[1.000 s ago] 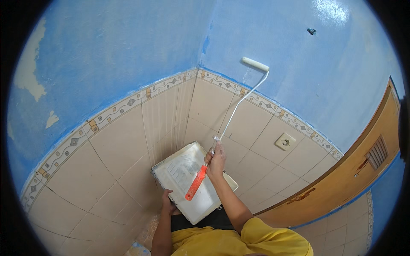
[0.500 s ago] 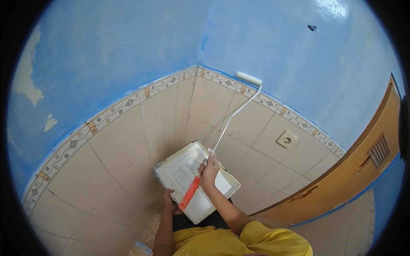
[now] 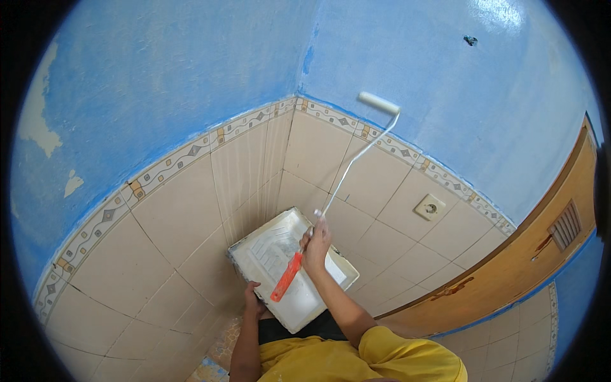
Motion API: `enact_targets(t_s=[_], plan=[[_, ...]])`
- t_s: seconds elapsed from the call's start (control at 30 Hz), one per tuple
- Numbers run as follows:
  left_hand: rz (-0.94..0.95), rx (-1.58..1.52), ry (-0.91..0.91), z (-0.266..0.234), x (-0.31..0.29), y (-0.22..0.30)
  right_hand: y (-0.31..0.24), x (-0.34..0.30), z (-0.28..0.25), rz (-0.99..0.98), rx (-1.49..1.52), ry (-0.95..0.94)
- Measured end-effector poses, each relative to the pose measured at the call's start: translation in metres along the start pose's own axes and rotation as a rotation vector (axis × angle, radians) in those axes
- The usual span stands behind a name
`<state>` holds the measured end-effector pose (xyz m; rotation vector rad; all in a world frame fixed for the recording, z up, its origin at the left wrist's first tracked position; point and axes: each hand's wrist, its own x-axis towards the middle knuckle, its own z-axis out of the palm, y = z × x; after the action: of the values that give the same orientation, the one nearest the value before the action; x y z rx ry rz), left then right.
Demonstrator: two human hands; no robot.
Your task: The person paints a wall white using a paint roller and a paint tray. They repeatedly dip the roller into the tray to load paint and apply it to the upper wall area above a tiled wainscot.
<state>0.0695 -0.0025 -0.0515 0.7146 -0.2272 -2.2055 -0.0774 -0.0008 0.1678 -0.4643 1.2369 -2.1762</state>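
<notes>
My right hand [image 3: 316,247] is wrapped around the wire frame of a paint roller [image 3: 379,103], just above its orange-red handle. The white roller sleeve is at the blue wall [image 3: 407,70], slightly above the patterned border tiles. My left hand [image 3: 254,298] grips the left edge of a paint tray [image 3: 261,245] in front of my body; most of its fingers are hidden beneath. White paint lies in the tray, and its ribbed slope faces up. The roller handle and my right forearm pass over the tray.
Beige tiles [image 3: 248,184] cover the lower walls, meeting in a corner ahead. A wall socket [image 3: 430,207] sits right of the roller. Farther right is an orange-brown wooden door [image 3: 509,261] with a vent. Paint has peeled from the left wall [image 3: 39,124].
My right hand has moved the roller slightly up and to the right along the blue wall, away from the border tiles. The tray and my left hand stay nearly in place.
</notes>
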Motion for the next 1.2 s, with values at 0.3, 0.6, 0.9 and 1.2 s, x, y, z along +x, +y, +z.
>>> enact_targets(t_s=[0.3,0.6,0.9,1.2], plan=[[-0.016,0.034,0.031,0.01,-0.006,0.003,0.018,-0.019,-0.024,0.042,0.042,0.047],[-0.006,0.071,0.061,0.008,-0.002,0.001,0.015,-0.023,-0.056,0.053,-0.014,0.07],[-0.024,0.092,0.047,0.011,-0.009,0.007,-0.052,0.04,-0.024,-0.125,-0.067,-0.045],[-0.03,0.088,0.065,0.015,-0.01,0.004,-0.112,0.056,0.0,-0.211,-0.027,-0.131]])
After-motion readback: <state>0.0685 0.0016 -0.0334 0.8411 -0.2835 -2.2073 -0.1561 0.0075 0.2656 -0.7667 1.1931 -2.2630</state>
